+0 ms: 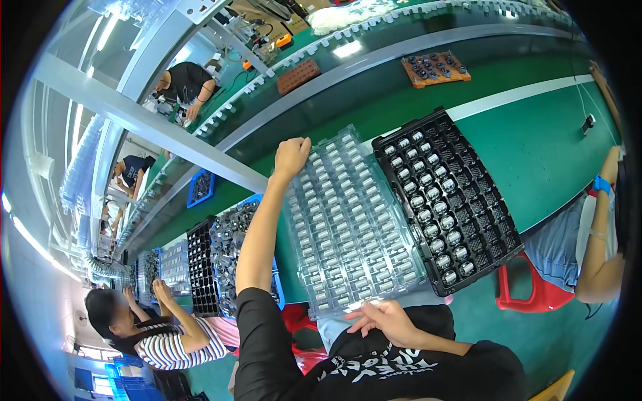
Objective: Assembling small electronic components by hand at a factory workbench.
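from my end, the bare left hand (292,159) curls around the far left corner of a clear, rectangular plastic tray (389,200) bearing rows of small silver cylinders (360,217), likely to steady it. well apart from it, the bare right hand (384,323) has loosely spread fingers at the near edge; i can't tell whether they touch. that edge seems to overhang the flat green tabletop (535,154). a black, rectangular plastic tray (476,194) crowds its right side; i'd judge the roomiest side lies beyond that.
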A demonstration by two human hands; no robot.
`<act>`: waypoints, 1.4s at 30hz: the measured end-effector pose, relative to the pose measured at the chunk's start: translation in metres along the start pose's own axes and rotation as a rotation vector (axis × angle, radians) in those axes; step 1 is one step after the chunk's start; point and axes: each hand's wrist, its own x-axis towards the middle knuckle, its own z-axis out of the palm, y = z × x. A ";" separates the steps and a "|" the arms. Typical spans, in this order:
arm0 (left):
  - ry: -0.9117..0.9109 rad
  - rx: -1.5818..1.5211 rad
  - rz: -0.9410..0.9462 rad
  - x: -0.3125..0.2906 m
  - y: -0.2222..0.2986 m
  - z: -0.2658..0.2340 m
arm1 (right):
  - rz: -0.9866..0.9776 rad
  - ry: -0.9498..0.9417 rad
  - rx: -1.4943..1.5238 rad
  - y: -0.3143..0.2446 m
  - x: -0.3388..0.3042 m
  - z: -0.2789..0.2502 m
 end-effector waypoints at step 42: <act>-0.054 -0.050 -0.056 -0.008 0.006 -0.009 | -0.324 0.112 -0.260 0.002 -0.009 0.000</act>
